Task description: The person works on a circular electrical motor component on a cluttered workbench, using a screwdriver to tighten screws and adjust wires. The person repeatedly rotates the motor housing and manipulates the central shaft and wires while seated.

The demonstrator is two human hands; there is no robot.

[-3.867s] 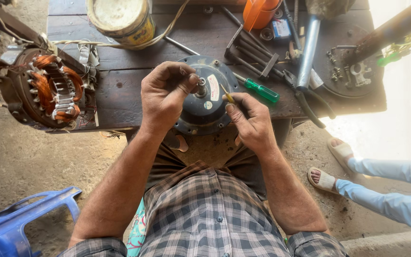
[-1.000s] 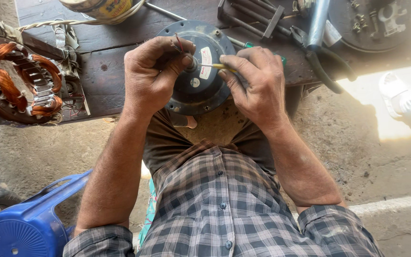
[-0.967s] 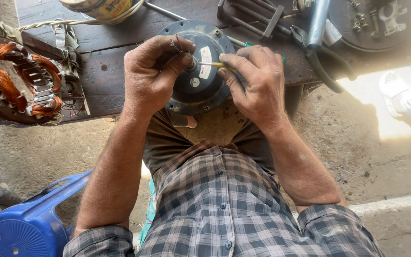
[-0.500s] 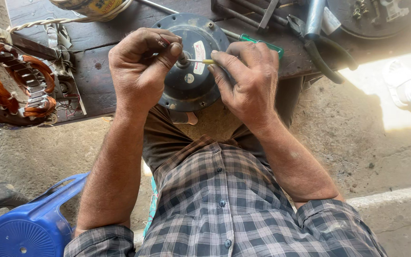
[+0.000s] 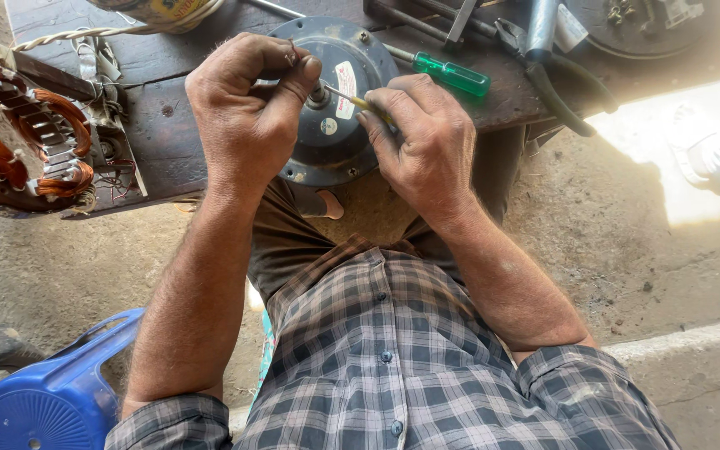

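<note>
A round grey fan motor housing (image 5: 333, 154) rests at the near edge of a dark wooden bench (image 5: 168, 125), partly over my lap. My left hand (image 5: 247, 112) curls over its left side, thumb and fingers pinched at the centre shaft. My right hand (image 5: 422, 142) holds a small yellow-handled screwdriver (image 5: 352, 100), its thin tip pointed at the shaft. Both hands hide much of the housing's face.
A copper-wound stator (image 5: 18, 142) lies at the bench's left end. A green-handled screwdriver (image 5: 452, 75), black pliers (image 5: 556, 87), a metal tube and another round motor cover (image 5: 652, 25) lie behind. A blue plastic stool (image 5: 52, 400) stands on the concrete floor at lower left.
Over four seconds my hands and the housing have stayed together, the view drifting closer and left. My right hand's small screwdriver now points at the shaft under my left fingers.
</note>
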